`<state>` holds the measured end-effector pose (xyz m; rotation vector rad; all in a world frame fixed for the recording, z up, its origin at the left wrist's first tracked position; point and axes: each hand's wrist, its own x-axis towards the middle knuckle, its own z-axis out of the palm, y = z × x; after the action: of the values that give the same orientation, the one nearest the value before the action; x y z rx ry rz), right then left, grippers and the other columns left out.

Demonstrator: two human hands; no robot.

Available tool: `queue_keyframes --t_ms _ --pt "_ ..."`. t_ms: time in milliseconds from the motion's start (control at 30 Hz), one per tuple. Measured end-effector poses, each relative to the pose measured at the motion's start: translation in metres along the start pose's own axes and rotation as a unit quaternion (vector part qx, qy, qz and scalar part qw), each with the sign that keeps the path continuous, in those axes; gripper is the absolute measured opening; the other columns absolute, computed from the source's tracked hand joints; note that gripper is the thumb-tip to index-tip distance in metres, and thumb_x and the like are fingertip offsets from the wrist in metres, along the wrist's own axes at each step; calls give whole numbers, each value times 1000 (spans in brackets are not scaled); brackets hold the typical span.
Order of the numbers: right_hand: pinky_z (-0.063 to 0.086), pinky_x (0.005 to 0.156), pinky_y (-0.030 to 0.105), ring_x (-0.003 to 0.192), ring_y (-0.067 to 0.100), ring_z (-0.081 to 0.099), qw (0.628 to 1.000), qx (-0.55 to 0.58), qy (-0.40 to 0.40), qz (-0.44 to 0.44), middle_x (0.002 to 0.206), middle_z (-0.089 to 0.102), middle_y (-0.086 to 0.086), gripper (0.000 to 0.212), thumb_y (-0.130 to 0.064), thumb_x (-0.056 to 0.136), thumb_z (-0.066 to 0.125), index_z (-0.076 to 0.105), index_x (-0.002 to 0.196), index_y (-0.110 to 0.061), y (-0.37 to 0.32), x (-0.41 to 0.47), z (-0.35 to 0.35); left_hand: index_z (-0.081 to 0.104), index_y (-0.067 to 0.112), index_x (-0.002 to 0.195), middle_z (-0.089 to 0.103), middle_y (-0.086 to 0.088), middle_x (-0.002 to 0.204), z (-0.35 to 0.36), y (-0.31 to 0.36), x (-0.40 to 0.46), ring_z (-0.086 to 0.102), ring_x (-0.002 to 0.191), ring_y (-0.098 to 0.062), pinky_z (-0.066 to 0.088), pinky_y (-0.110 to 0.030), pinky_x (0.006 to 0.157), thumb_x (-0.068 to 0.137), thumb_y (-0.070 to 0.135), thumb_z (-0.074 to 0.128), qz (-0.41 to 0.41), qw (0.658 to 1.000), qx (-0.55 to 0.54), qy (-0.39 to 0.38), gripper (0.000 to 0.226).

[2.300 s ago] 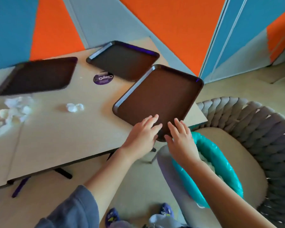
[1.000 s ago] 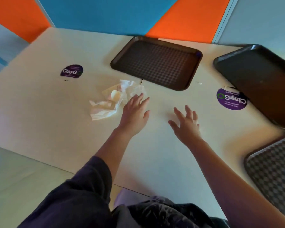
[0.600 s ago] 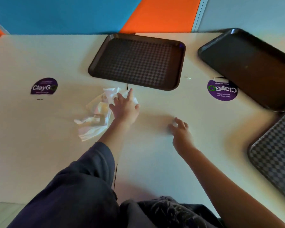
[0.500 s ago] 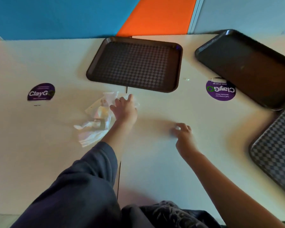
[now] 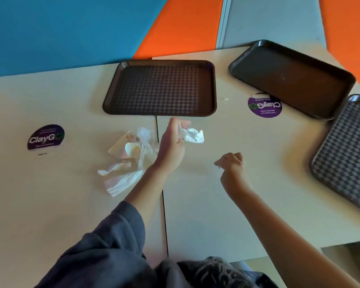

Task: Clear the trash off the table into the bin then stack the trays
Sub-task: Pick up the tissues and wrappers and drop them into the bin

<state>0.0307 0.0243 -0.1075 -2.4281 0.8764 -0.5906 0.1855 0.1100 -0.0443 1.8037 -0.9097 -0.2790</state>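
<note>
My left hand (image 5: 172, 146) is raised just above the table (image 5: 206, 204) and grips a crumpled white napkin (image 5: 192, 136). Left of it a pile of crumpled napkins and wrappers (image 5: 127, 163) lies on the table. My right hand (image 5: 230, 163) hovers lower right with its fingers curled in a pinch; a tiny scrap barely shows at the fingertips. Three dark brown trays lie flat and apart: one at the back centre (image 5: 160, 88), one at the back right (image 5: 289, 77), and a checkered one at the right edge (image 5: 345, 154). The bin is out of view.
Two round purple ClayGo stickers are on the table, one at the left (image 5: 46, 137) and one (image 5: 264, 106) beside the back-right tray. A seam runs down the table's middle. Blue and orange wall panels stand behind. The table's near-right corner shows at lower right.
My left hand has lifted off the trash pile with a crumpled napkin in its grip. My right hand closed over a small white scrap and rose from the table.
</note>
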Motion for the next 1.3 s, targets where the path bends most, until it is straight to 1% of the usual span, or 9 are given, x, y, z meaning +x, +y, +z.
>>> queue_keyframes --t_ms 67,200,300,467,667,833,967,1100,1300 --pt "46 64 34 80 37 53 999 -7 -17 30 79 63 17 55 23 56 31 71 86 1 -4 -7 0 50 33 89 60 3 103 4 5 -11 55 96 -12 47 -17 83 71 -20 26 -6 999 -35 -39 61" --pt "42 76 31 94 33 52 995 4 -55 77 92 59 18 61 25 65 39 64 112 -4 -8 -21 -1 32 20 79 54 -13 93 20 7 -30 58 85 -21 53 -24 74 73 -22 26 -49 990 -81 -105 43" --pt "35 76 27 87 29 50 995 2 -35 96 89 58 18 66 24 64 38 60 118 -7 -9 -33 -8 26 26 76 43 3 78 35 7 -42 46 68 -9 41 -28 63 77 -19 35 -69 984 -59 -156 45" --pt "39 75 29 93 20 42 992 17 -9 127 94 52 13 65 20 74 39 56 127 -16 -5 -59 -31 32 26 104 44 7 104 55 19 -68 51 88 -8 46 -23 76 82 0 61 -87 949 -96 -288 45" --pt "36 74 25 89 30 53 989 5 43 139 93 60 16 50 20 72 38 62 109 -3 22 -84 -68 64 17 101 44 9 100 92 37 -74 52 92 12 44 -14 87 88 2 59 41 962 -23 -269 21" --pt "44 71 34 84 35 54 988 15 51 147 87 60 19 36 5 72 32 65 88 2 63 -105 -104 60 14 96 58 13 87 140 76 -88 52 68 12 36 -4 59 92 7 50 -11 953 13 -304 13" --pt "50 67 37 75 36 55 989 4 61 132 82 60 19 30 9 71 35 64 73 2 104 -134 -151 53 17 87 53 4 97 193 112 -111 51 82 1 36 -4 66 94 19 49 -17 952 4 -307 8" --pt "45 75 31 82 37 55 984 -10 80 160 91 61 20 29 8 77 39 67 83 4 150 -169 -205 48 15 85 49 4 89 251 151 -137 51 80 -2 41 -18 71 94 28 50 -18 955 -4 -297 16" --pt "45 87 37 95 31 49 971 -36 112 207 104 56 16 27 1 77 49 66 97 4 213 -228 -265 47 20 85 63 6 86 330 197 -181 59 77 -1 44 -9 67 88 9 57 51 951 -29 -302 15"
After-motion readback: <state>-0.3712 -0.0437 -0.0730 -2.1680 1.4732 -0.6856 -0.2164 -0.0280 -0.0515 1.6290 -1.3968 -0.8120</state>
